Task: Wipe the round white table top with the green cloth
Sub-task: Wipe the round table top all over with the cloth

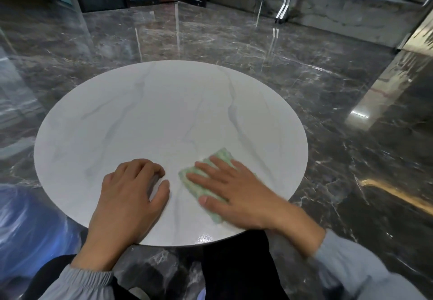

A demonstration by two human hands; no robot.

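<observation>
green cloth | under flat right hand | round white table top

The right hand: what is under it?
Under the right hand lies the green cloth, flat on the white table. The cloth's far and near ends stick out; its middle is covered by the palm and fingers, so that part cannot be seen.

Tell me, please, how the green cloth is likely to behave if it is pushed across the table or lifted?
The green cloth looks thin and folded flat under the right hand, so it probably droops when lifted. The table looks glossy, so it should slide easily, though a loose edge might bunch.
</observation>
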